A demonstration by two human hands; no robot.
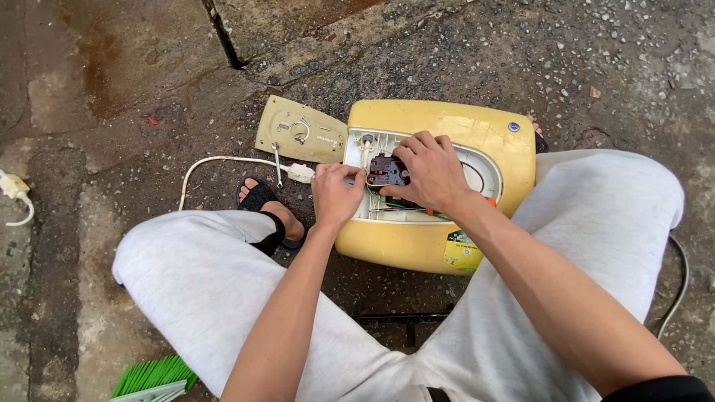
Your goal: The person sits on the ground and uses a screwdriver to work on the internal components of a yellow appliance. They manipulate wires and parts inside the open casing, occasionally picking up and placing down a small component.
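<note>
Two bare hands work inside the open service bay of a rounded yellow plastic water-heater casing (439, 123) lying on the wet concrete floor (119, 89).

Far to the casing's left, a white plug block (13, 186) lies at the frame edge, and a green-bristled broom head (153, 376) pokes in near the person's left knee. Closer in, a thick white power cord (223, 160) curves toward the casing's left edge, and a slim metal screwdriver (277, 165) rests beside the removed olive-yellow cover plate (302, 130), which touches the casing's upper-left corner.

The left hand (335, 195) is closed in a pinch on the cord's white end fitting at the bay's left rim. The right hand (432, 173) curls over a small dark terminal block (387, 171) in the middle of the bay, fingertips pressed onto it; green wires run just beneath.

To do this well, I judge the block should be steadied firmly while the cord end is guided in, keeping the green wires free of the fingers.

Room is tight: the bay's rim hems both hands and grey-trousered knees flank the casing, with open floor only beyond the plate.
</note>
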